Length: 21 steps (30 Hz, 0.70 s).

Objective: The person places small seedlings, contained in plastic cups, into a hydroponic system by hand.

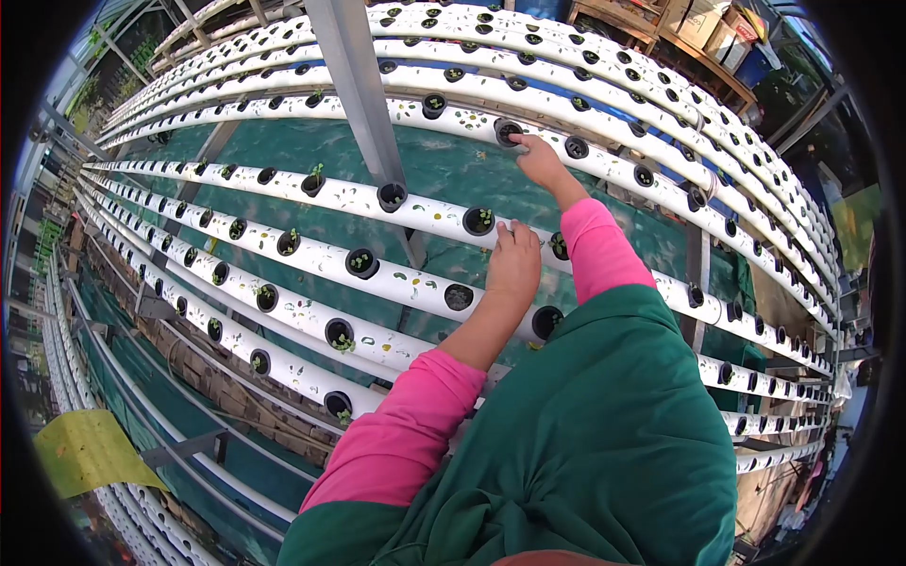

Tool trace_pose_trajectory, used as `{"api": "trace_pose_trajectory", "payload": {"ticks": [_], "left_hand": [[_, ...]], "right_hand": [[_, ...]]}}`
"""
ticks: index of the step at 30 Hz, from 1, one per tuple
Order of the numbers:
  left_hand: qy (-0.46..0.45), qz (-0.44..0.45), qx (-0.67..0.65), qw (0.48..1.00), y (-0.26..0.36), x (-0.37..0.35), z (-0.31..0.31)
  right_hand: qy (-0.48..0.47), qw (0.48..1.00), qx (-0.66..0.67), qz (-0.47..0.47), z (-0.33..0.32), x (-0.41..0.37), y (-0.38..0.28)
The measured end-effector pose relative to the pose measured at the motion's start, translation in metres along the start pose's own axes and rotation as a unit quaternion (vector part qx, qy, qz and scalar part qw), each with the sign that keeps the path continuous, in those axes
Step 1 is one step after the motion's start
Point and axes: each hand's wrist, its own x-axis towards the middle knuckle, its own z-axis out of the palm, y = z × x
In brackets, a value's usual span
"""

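My right hand (543, 162) reaches to a black net cup (509, 131) in a white pipe (604, 158) beyond the gap, its fingertips at the cup's rim. My left hand (515, 257) rests on a nearer white pipe (429, 215), fingers stretched out and nothing held. Just left of it sits a black cup with a small green seedling (479, 221). Another seedling cup (559, 246) is partly behind its right side. Whether the right fingers pinch the cup or something in it is hard to make out.
A grey metal post (354, 94) rises between the pipe rows. Green netting (283, 141) lies beneath them. More pipes with cups run left and right. Cardboard boxes (694, 21) stand on a wooden rack at the top right. A yellow sheet (90, 453) is at lower left.
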Motion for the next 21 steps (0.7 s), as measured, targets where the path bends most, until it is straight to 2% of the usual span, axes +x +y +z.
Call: {"api": "trace_pose_trajectory", "payload": {"ticks": [6, 10, 14, 16, 20, 21], "left_hand": [[-0.001, 0.004, -0.003, 1.000, -0.001, -0.001, 0.001], [0.001, 0.005, -0.015, 1.000, -0.002, -0.001, 0.001], [0.005, 0.008, -0.008, 1.000, -0.002, -0.001, 0.001], [0.004, 0.008, -0.011, 1.000, -0.002, 0.000, 0.003], [-0.003, 0.006, -0.005, 1.000, -0.002, 0.001, 0.005], [-0.002, 0.006, -0.004, 1.000, -0.003, 0.002, 0.007]], "right_hand": [[-0.026, 0.998, 0.013, 0.063, -0.013, -0.004, -0.013], [-0.012, 0.999, -0.012, 0.045, -0.026, -0.005, -0.027], [-0.002, 0.997, 0.033, 0.076, -0.049, -0.013, -0.047], [0.005, 0.998, 0.046, 0.045, -0.060, -0.019, -0.050], [-0.020, 0.991, 0.086, 0.103, -0.092, -0.042, -0.076], [-0.015, 0.993, 0.076, 0.092, -0.098, -0.049, -0.082]]}}
